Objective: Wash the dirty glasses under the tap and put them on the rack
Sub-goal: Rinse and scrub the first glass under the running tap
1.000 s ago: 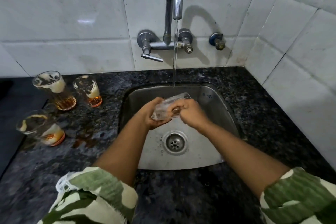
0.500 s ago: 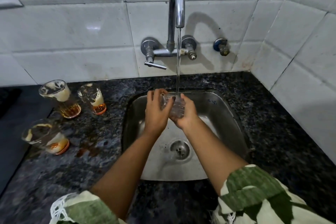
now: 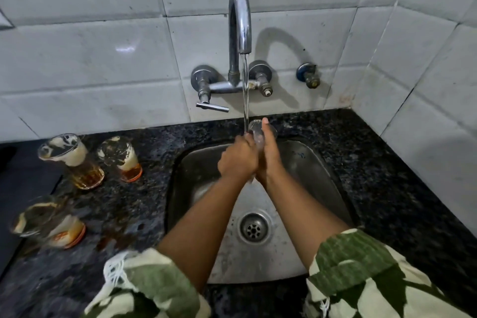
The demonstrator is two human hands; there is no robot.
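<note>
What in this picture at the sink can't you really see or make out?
- The glass being washed: head view, mostly covered by the left hand and right hand; only its top shows, so I cannot tell if it is clean.
- The rack: nowhere in the head view.
- The nearest dirty glass: smeared by blur near the left edge.
- The dark surface on the left: cut off by the edge.
</note>
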